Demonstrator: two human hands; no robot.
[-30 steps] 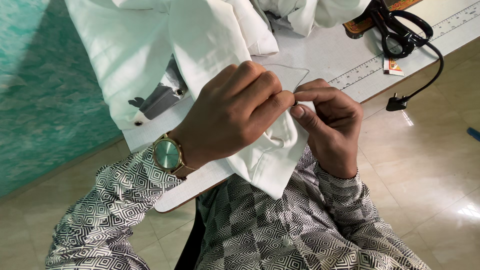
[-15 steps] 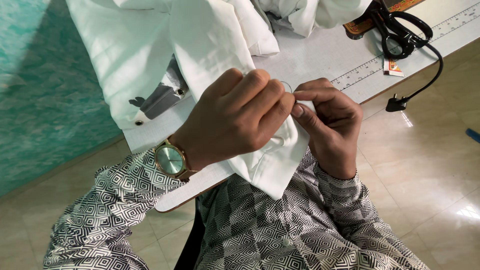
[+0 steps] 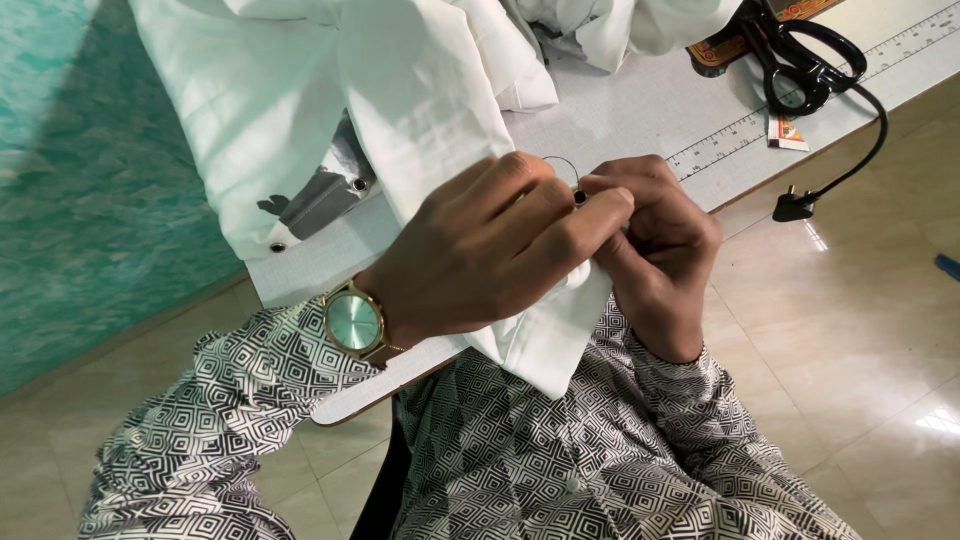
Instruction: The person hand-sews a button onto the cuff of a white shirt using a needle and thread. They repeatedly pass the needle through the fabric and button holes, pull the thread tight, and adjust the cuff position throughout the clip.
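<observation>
**Both hands pinch white cloth at frame centre**

The left hand (image 3: pixel 480 250) and right hand (image 3: pixel 655 240) meet fingertip to fingertip, gripping a fold of the white garment (image 3: pixel 420 110) over the table (image 3: pixel 640 120) edge. A thin thread loop (image 3: pixel 565 165) arcs above them. Black scissors (image 3: pixel 800 60) lie upper right.

- The left hand (image 3: pixel 490 255) lies over a fold of white cloth (image 3: pixel 420 110), fingers curled, pressing it at the near edge of the worktop (image 3: pixel 640 110)
- The right hand (image 3: pixel 655 250) meets it fingertip to fingertip; its grip pinches a small dark button (image 3: pixel 580 197)
- A thin loop of thread (image 3: pixel 562 160) arcs just above the two grips
- A gold wristwatch (image 3: pixel 353 322) sits on the left wrist, behind that grip
- Well beyond the right grip, black scissors (image 3: pixel 800 60) rest on the worktop, a black cord (image 3: pixel 850 150) trailing off the edge
- The cloth's end hangs below both grips over the patterned shirt (image 3: pixel 560 460)
</observation>
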